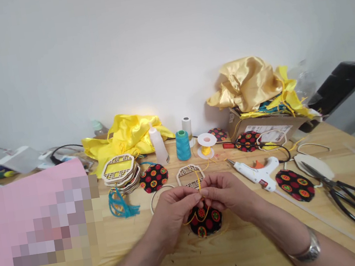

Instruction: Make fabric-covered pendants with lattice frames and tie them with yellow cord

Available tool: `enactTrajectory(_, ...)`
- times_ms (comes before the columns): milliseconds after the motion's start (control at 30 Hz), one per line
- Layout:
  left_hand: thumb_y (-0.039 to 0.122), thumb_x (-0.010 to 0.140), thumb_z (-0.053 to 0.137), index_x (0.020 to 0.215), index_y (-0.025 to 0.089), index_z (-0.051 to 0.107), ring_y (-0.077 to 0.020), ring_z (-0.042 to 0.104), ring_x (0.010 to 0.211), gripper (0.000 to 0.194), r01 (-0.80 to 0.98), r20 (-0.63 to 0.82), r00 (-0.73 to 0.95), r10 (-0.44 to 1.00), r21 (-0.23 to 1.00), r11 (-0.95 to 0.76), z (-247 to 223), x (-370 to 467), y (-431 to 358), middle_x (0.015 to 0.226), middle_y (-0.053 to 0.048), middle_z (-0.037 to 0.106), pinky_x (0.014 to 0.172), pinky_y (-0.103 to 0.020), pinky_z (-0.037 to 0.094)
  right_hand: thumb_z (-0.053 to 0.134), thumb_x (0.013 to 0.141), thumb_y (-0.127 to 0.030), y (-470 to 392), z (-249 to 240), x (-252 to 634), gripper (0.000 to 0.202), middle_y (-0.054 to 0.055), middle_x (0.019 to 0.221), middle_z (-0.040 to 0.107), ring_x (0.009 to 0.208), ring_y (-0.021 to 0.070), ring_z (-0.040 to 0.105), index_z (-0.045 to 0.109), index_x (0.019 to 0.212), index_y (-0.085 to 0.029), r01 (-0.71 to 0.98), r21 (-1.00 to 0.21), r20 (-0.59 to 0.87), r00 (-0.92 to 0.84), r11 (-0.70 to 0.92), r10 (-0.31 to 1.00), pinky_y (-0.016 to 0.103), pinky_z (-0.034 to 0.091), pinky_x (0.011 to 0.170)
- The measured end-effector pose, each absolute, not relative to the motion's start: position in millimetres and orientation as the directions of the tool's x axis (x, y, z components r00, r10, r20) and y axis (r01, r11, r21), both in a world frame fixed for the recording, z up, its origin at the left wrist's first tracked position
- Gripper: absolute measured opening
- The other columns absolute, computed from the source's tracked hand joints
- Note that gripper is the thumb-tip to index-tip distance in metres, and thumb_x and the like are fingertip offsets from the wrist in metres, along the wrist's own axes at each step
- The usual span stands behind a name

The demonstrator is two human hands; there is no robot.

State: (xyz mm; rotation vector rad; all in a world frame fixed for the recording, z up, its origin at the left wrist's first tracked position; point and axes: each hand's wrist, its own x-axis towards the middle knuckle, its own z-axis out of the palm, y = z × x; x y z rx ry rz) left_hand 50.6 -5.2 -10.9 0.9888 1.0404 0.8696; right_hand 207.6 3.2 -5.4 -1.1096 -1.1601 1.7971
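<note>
Both hands meet at the middle of the table, fingertips pinched together on a thin yellow cord (199, 181). My left hand (177, 206) grips it between thumb and forefinger. My right hand (224, 192), with a silver bracelet on the wrist, pinches the same cord from the other side. Loose cord hangs in a loop below the fingers. Under the hands lies a dark patterned fabric piece (206, 223) with red and yellow flowers. Just behind them is a wooden lattice frame (189, 176). The exact crossing of the cord is partly hidden by the fingers.
To the right are a white glue gun (257, 173), large black scissors (350, 198) and another patterned piece (295, 185). Behind stand a teal thread cone (182, 145) and a yellow cord spool (207, 144). Left are stacked wooden frames (119, 170) and a teal tassel (121, 203).
</note>
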Motion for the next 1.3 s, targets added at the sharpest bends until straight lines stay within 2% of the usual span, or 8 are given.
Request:
enactTrajectory(233, 0.023, 0.070, 0.066, 0.064, 0.013, 0.067, -0.0032, 0.033, 0.041, 0.012, -0.111, -0.287, 0.250, 0.925, 0.940, 0.322, -11.6, 49.8, -4.3, 0.057, 0.000, 0.061, 0.041, -0.019, 0.020, 0.070, 0.066, -0.034, 4.7, -1.9, 210.7, 0.025, -0.003, 0.055, 0.058, 0.040, 0.0030, 0.039, 0.055, 0.069, -0.014, -0.115, -0.946, -0.242, -0.379, -0.304, 0.893, 0.017, 0.024, 0.039)
enactTrajectory(633, 0.026, 0.070, 0.067, 0.062, 0.013, 0.068, -0.0027, 0.029, 0.039, 0.016, -0.111, -0.275, 0.261, 0.925, 0.944, 0.312, -12.6, 51.2, -4.6, 0.053, 0.001, 0.060, 0.041, -0.020, 0.016, 0.067, 0.066, -0.033, 5.9, -3.2, 211.6, 0.021, -0.002, 0.054, 0.056, 0.043, 0.0044, 0.039, 0.057, 0.068, -0.014, -0.018, -0.963, -0.243, -0.362, -0.267, 0.900, 0.018, 0.024, 0.040)
enactTrajectory(900, 0.027, 0.069, 0.069, 0.062, 0.013, 0.068, -0.0015, 0.028, 0.037, 0.017, -0.188, -0.276, 0.295, 0.915, 0.922, 0.339, -12.9, 51.3, -4.7, 0.052, 0.001, 0.059, 0.039, -0.020, 0.014, 0.069, 0.066, -0.034, 4.9, -1.4, 211.1, 0.024, -0.001, 0.058, 0.059, 0.047, 0.0056, 0.045, 0.057, 0.069, -0.014, -0.017, -0.964, -0.241, -0.363, -0.265, 0.900, 0.018, 0.029, 0.043)
enactTrajectory(1100, 0.026, 0.069, 0.069, 0.065, 0.013, 0.068, -0.0009, 0.028, 0.036, 0.014, -0.238, -0.306, 0.314, 0.899, 0.891, 0.387, -15.0, 50.3, -3.5, 0.052, 0.001, 0.059, 0.037, -0.019, 0.013, 0.071, 0.065, -0.034, 5.4, -2.0, 212.5, 0.024, -0.004, 0.055, 0.058, 0.041, 0.0028, 0.039, 0.057, 0.069, -0.014, -0.052, -0.957, -0.246, -0.383, -0.287, 0.890, 0.017, 0.025, 0.040)
enactTrajectory(1300, 0.026, 0.069, 0.069, 0.063, 0.013, 0.068, -0.0011, 0.029, 0.036, 0.014, -0.217, -0.301, 0.304, 0.904, 0.902, 0.373, -12.9, 50.4, -4.2, 0.051, 0.001, 0.059, 0.038, -0.019, 0.013, 0.071, 0.065, -0.033, 6.1, -4.1, 213.1, 0.025, -0.003, 0.056, 0.059, 0.042, 0.0030, 0.040, 0.057, 0.070, -0.013, -0.069, -0.954, -0.243, -0.386, -0.291, 0.890, 0.017, 0.025, 0.040)
